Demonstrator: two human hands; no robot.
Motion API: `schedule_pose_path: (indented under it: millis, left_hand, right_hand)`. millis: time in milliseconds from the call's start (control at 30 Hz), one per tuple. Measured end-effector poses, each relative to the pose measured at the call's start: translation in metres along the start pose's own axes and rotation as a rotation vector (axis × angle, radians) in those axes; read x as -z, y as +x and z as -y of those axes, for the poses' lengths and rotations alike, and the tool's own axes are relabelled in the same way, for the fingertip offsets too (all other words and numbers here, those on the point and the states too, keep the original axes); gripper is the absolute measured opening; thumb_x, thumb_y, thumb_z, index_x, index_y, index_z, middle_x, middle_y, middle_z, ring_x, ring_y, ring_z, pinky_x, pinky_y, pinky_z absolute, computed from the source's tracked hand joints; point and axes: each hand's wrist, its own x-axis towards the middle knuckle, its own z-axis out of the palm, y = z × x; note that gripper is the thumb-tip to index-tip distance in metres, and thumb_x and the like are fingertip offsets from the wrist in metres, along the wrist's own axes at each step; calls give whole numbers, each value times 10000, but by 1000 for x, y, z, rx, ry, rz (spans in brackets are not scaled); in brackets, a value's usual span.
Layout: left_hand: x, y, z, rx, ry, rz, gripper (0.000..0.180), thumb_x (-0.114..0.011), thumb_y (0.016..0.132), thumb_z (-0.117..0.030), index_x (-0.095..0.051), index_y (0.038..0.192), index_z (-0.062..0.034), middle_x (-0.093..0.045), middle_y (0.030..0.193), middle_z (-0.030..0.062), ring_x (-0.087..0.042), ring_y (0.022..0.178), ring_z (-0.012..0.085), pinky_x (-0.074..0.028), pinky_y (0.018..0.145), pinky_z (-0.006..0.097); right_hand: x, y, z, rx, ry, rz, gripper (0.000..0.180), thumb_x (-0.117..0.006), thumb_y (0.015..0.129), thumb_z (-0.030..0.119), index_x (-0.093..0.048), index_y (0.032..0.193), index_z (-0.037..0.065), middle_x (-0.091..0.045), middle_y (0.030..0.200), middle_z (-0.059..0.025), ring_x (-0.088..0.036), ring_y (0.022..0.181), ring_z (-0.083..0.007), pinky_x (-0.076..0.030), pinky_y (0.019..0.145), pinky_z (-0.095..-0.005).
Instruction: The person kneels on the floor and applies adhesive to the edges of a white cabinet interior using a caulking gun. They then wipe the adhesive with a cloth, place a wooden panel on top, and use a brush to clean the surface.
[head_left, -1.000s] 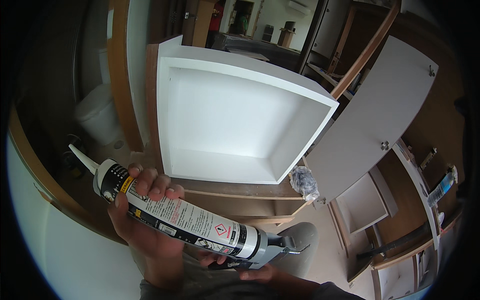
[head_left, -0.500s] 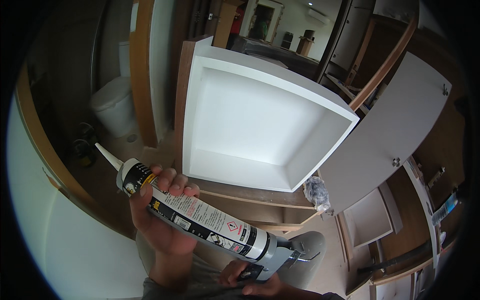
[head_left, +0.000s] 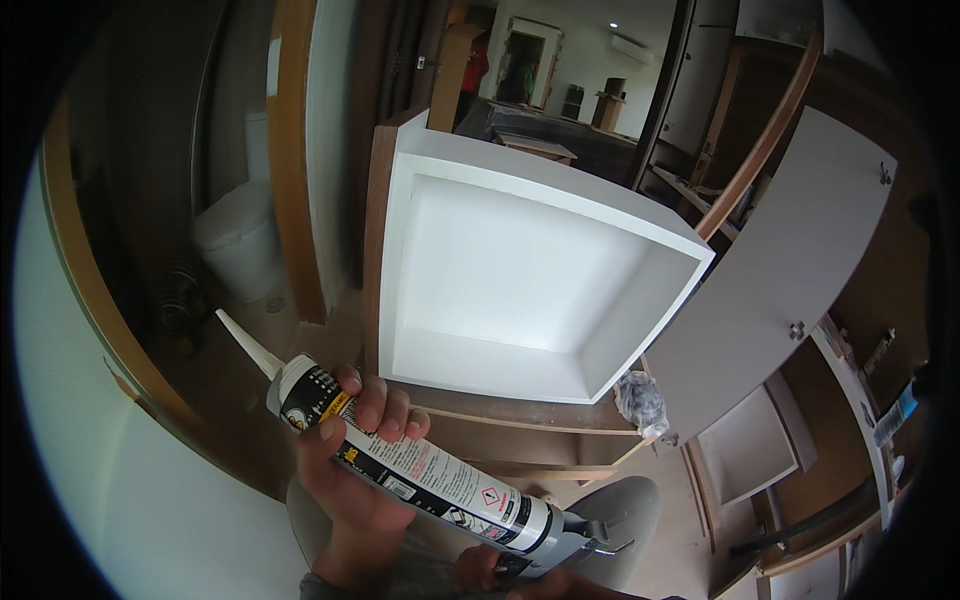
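Observation:
My left hand (head_left: 365, 455) is wrapped round the front part of a caulking gun (head_left: 572, 540) loaded with a white and black sealant tube (head_left: 430, 470). The tube's long white nozzle (head_left: 247, 343) points up and to the left. At the rear, my right hand (head_left: 490, 572) grips the gun's handle near the lower edge; part of that hand is cut off or hidden. Just beyond the gun stands an open white box-shaped cabinet (head_left: 550, 150) with a brown side panel, and the gun is apart from it.
The cabinet rests on a brown wooden board (head_left: 500, 408), with a crumpled plastic bundle (head_left: 641, 403) at its right corner. A grey door panel with hinges (head_left: 780, 240) leans at the right. Through a doorway on the left is a toilet (head_left: 240, 235). A white panel (head_left: 170, 510) stands at lower left.
The caulking gun and both hands sit a little lower and further right in view. The cabinet and surroundings have also shifted down slightly. Both hands keep their hold.

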Motion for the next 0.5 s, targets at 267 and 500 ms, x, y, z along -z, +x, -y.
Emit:
schedule_pose_path:
  millis: [267, 500]
  left_hand:
    - [4, 7, -4, -16, -163, 43, 294, -643, 969, -238, -529, 1191, -81, -568, 939, -3, -560, 842, 118, -489, 836, 336]
    - [-1, 3, 5, 42, -223, 71, 321, -687, 936, -230, -503, 1170, -107, -540, 890, -21, -535, 776, 104, -486, 781, 324]
  right_hand:
    - [-16, -4, 32, -198, -130, -135, 604, -880, 845, 200, -607, 1345, 1, -639, 1357, -175, -599, 1279, -281, -483, 1086, -430]
    - [-13, -25, -11, -240, -436, -293, 281, -798, 933, 115, -687, 1176, 30, -733, 1093, -105, -692, 1018, -190, -558, 863, -356]
